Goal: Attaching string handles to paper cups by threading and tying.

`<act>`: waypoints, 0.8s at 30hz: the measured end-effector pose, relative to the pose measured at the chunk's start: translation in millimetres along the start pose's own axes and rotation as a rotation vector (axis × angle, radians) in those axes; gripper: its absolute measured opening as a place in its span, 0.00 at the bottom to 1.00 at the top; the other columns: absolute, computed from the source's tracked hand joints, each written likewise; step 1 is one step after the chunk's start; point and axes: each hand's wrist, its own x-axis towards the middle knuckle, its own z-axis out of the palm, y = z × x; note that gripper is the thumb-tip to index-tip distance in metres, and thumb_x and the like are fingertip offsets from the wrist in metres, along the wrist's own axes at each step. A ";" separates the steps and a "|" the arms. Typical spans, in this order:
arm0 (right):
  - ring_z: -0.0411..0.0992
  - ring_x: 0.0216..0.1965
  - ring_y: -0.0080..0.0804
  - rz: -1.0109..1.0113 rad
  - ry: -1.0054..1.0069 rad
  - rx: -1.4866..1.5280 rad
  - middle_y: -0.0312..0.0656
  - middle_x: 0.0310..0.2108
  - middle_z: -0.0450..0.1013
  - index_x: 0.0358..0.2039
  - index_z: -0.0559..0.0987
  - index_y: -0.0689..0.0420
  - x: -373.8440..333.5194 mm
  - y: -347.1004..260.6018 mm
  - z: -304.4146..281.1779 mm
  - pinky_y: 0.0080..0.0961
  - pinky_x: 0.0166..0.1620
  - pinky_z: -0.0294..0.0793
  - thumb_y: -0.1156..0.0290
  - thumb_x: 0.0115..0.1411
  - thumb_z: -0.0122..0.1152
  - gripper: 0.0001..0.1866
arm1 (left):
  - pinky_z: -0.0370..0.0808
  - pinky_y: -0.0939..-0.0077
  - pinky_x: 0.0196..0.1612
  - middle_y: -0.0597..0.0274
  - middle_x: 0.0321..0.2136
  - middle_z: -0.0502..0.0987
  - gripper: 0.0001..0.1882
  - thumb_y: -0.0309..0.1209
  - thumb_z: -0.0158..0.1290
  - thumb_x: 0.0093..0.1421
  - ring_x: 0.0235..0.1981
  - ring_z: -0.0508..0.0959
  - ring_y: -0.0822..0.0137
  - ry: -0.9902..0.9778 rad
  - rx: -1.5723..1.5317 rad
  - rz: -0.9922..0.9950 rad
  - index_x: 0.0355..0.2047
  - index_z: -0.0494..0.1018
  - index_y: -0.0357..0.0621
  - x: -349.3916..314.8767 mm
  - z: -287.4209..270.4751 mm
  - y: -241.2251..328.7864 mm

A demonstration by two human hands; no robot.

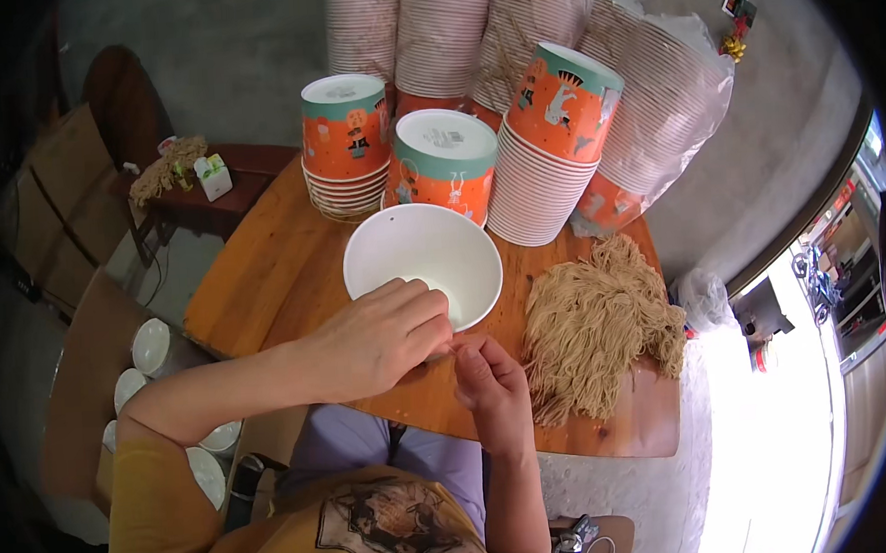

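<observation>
A white-lined paper bucket (401, 241) tilts its mouth toward me at the table's near edge, with a small hole by its far rim. My left hand (386, 335) is closed over the bucket's near rim, its curled fingers partly inside the mouth. Just right of it, my right hand (490, 379) is pinched, thumb against forefinger, close to the left fingertips. What either set of fingers holds is too small or hidden to make out. A thick bundle of tan cords (601, 328) lies beside my right hand.
Upside-down orange and green paper buckets stand behind in a short stack (346, 146), a middle one (447, 161) and a taller stack (554, 140). Wrapped bucket stacks (654, 95) rise farther back on the wooden table (262, 261). White buckets (151, 347) sit at lower left.
</observation>
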 end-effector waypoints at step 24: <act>0.60 0.28 0.08 -0.120 0.111 0.000 0.24 0.26 0.66 0.31 0.71 0.58 -16.2 18.3 2.3 0.09 0.32 0.59 0.79 0.61 0.56 0.03 | 0.70 0.64 0.37 0.56 0.31 0.65 0.10 0.19 0.56 0.52 0.34 0.70 0.55 0.014 -0.288 -0.180 0.30 0.64 0.39 -6.0 17.6 18.3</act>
